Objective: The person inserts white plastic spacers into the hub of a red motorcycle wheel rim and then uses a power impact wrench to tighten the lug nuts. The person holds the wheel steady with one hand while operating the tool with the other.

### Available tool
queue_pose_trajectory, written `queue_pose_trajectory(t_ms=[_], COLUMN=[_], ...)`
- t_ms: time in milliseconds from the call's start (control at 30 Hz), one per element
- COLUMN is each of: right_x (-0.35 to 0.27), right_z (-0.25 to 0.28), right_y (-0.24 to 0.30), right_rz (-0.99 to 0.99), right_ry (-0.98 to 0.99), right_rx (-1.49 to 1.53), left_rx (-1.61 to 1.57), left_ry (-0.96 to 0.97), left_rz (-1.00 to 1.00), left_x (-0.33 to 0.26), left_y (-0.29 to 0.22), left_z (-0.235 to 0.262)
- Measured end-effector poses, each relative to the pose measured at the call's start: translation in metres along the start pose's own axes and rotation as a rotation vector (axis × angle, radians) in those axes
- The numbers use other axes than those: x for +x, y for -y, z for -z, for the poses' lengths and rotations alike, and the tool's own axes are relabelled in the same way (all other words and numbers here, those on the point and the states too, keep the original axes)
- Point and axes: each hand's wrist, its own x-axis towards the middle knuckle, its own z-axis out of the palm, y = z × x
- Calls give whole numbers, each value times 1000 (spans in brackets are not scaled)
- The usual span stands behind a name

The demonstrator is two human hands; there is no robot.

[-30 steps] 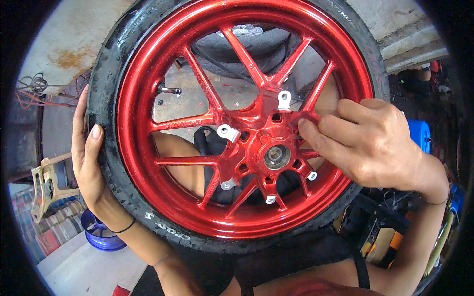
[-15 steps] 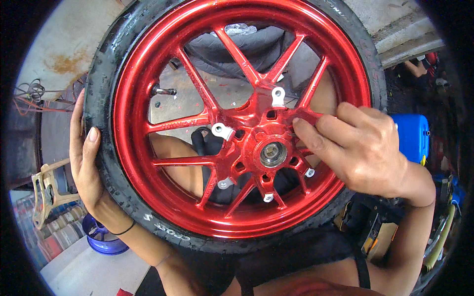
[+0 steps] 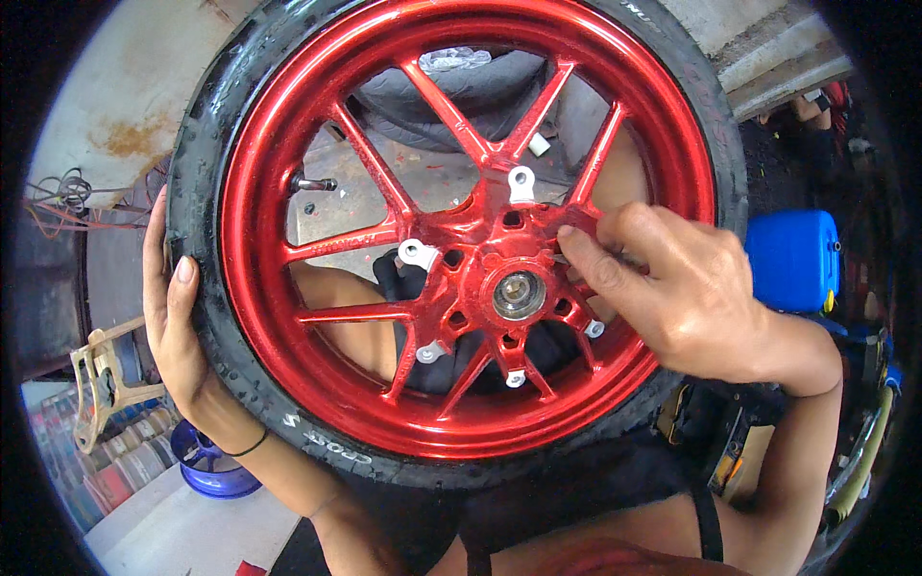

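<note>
A glossy red motorcycle wheel [image 3: 451,437] with a black tyre [image 3: 206,288] stands tilted up in front of me. My left hand [image 3: 178,317] steadies it at the left, its palm and thumb against the tyre's edge. At the right of the hub [image 3: 519,293], my right hand [image 3: 677,288] is closed, with a fingertip touching the red metal; anything inside its fingers is hidden. Around the hub sit several bare metal mounting tabs, such as the upper tab [image 3: 521,184] and the left tab [image 3: 415,253]. A valve stem [image 3: 315,182] sticks out from the inner rim.
Beyond the right hand stands a blue plastic canister [image 3: 793,261]. At the lower left, a small purple wheel [image 3: 219,470] rests on a pale surface [image 3: 173,538] near a beige metal bracket [image 3: 106,384]. A dark tyre-like object [image 3: 423,106] lies behind the wheel.
The wheel's hub and tabs have shifted slightly left, and my right hand has moved left with them. My left hand stays on the tyre.
</note>
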Motion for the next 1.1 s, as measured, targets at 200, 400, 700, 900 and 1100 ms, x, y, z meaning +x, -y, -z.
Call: queue_pose_trajectory(t_ms=[200, 400, 700, 900, 1100], right_x=[-4, -10, -25, -27, -24], right_z=[1, -11, -20, -28, -25], right_y=[7, 0, 6, -1, 3], right_rz=[-102, -41, -109, -42, -29], right_ry=[22, -117, -88, -147, -137], right_rx=[89, 124, 193, 224, 186], left_rx=[50, 64, 62, 102, 20], left_ry=[8, 22, -18, 9, 21], left_rz=[-10, -4, 22, -11, 53], left_x=[1, 0, -2, 1, 0], left_y=[1, -1, -1, 8, 1], left_z=[1, 3, -1, 10, 0])
